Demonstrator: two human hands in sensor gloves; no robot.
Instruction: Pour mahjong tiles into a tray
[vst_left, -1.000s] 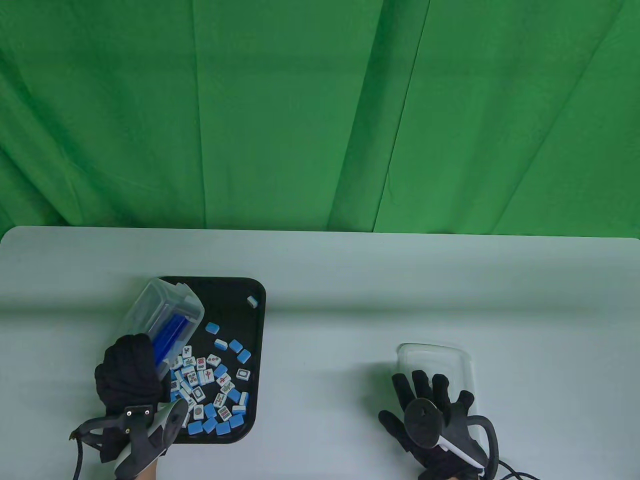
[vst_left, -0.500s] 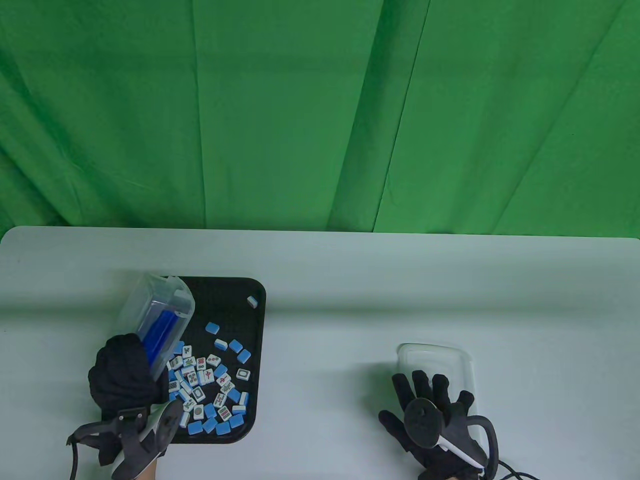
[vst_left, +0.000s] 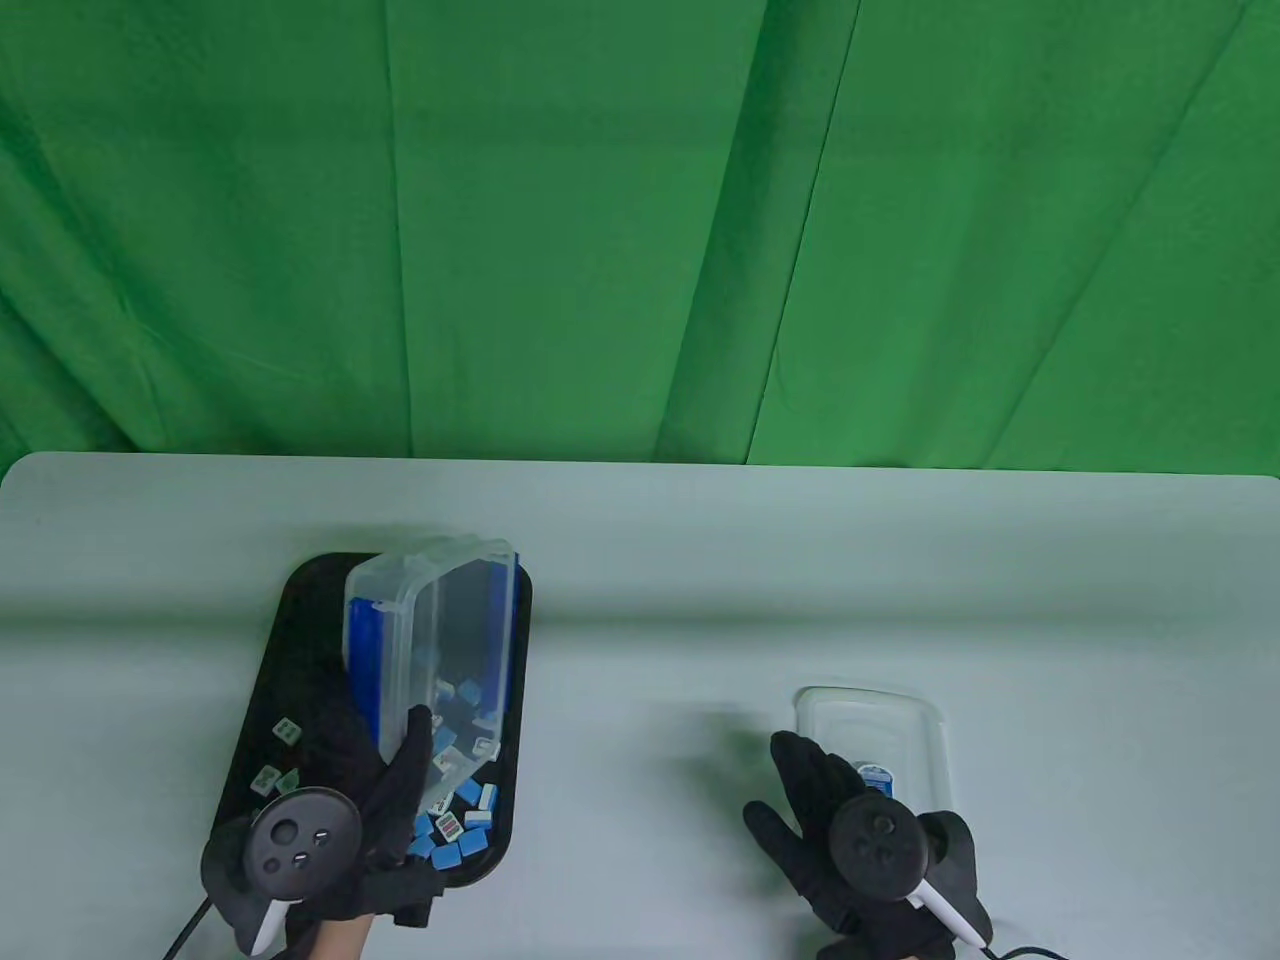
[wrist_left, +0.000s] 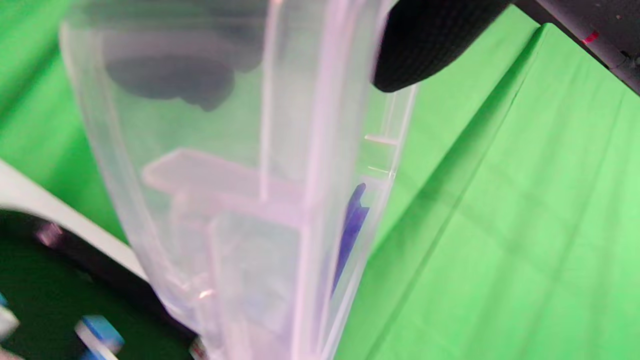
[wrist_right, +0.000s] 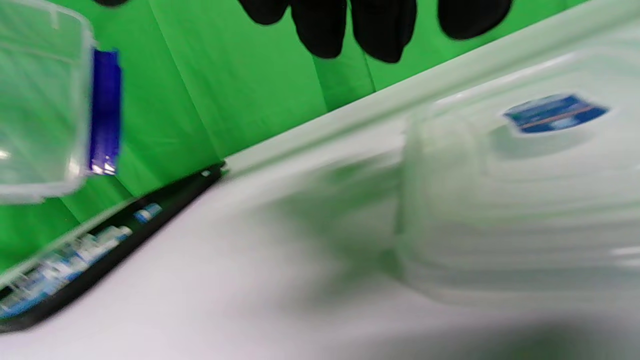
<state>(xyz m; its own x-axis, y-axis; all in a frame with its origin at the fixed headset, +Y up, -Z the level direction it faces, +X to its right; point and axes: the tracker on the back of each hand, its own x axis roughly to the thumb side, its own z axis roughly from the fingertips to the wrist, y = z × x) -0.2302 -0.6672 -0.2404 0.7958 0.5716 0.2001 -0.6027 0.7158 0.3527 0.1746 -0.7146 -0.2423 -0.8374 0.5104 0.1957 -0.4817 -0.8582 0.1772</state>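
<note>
The left hand (vst_left: 345, 800) grips the clear container (vst_left: 440, 650) by its near end and holds it tipped above the black tray (vst_left: 300, 620). Mahjong tiles (vst_left: 455, 830) lie scattered on the tray's near half, a few toward its left edge. The container looks emptied, though blur in the left wrist view leaves that unsure. To finish well, keep its mouth inside the tray's rim until nothing rattles. The right hand (vst_left: 860, 840), fingers spread and holding nothing, hovers right of the tray by the lid (vst_left: 900, 720) on the worktop (vst_left: 650, 600).

The clear, glossy plastic container (vst_left: 440, 640) and lid (vst_left: 880, 730) lay near a matt black tray (vst_left: 300, 620), smooth table (vst_left: 700, 600) and creased green cloth backdrop (vst_left: 640, 230).
</note>
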